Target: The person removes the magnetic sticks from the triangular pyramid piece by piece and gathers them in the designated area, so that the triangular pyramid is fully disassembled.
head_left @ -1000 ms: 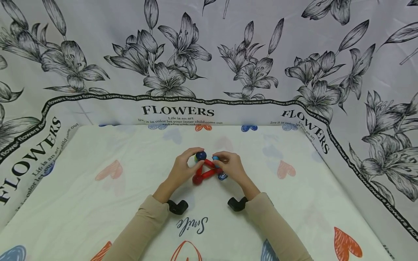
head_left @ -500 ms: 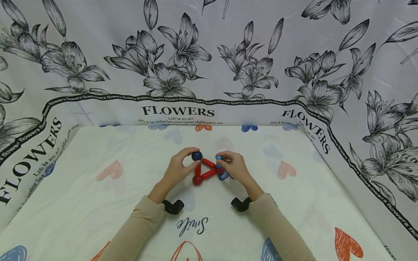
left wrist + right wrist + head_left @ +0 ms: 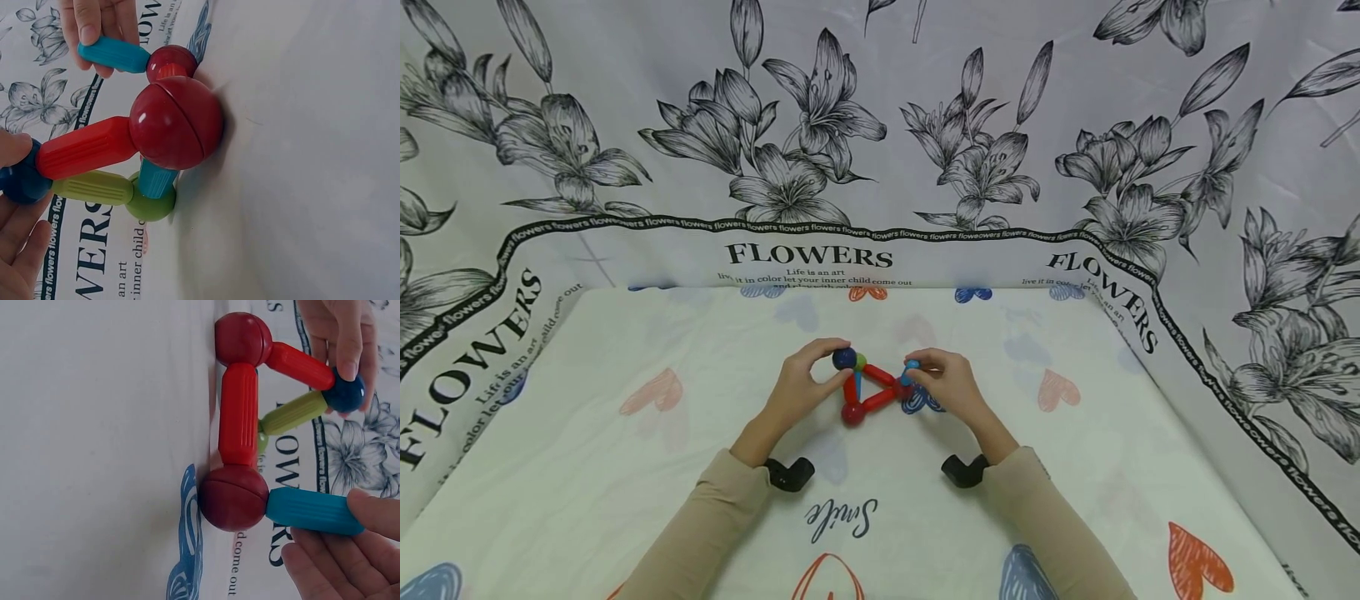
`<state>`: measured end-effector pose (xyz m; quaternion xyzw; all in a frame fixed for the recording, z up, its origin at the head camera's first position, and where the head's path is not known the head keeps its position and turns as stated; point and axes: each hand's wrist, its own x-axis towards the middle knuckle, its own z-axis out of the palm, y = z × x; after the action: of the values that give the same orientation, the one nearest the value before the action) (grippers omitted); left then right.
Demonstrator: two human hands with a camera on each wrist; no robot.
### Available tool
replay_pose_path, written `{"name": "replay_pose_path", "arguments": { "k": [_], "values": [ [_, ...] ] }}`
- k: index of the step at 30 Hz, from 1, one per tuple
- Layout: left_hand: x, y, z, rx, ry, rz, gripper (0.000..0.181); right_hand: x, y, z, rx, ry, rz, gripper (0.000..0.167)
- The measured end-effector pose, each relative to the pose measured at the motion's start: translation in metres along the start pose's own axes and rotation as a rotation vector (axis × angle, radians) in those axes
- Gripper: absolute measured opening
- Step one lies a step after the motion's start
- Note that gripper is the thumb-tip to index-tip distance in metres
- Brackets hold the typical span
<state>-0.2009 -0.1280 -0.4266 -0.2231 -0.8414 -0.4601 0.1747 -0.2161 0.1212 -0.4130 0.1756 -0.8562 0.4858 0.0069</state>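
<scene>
A structure of balls and rods stands on the cloth. My left hand pinches its raised dark blue ball between thumb and fingers. From that ball a red rod runs down to a dark red ball, and a yellow-green rod runs to a green ball. A blue rod lies low between the red and green balls. My right hand pinches the top of another blue rod, whose lower end touches the second dark red ball. A red rod links both red balls.
White cloth printed with hearts and lettering covers the surface. A flower-printed curtain rises behind and along both sides. Black wrist pieces sit near both sleeves.
My left hand has shifted left with the dark blue ball, bringing the green ball and low blue rod into view. My right hand has moved right, its blue rod now leaning rightward.
</scene>
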Motion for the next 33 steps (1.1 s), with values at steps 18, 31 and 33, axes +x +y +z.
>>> {"name": "replay_pose_path", "arguments": {
  "k": [18, 31, 33],
  "values": [
    [-0.006, -0.007, -0.011, 0.027, 0.001, -0.042, 0.038, -0.006, 0.012, -0.009, -0.048, 0.012, 0.043, 0.023],
    [-0.012, -0.013, -0.021, 0.068, 0.011, -0.06, 0.039, -0.008, 0.013, -0.014, -0.086, -0.007, 0.071, 0.024],
    [-0.013, -0.014, -0.022, 0.076, 0.016, -0.05, 0.039, -0.008, 0.015, -0.015, -0.086, -0.008, 0.071, 0.025]
  ]
}}
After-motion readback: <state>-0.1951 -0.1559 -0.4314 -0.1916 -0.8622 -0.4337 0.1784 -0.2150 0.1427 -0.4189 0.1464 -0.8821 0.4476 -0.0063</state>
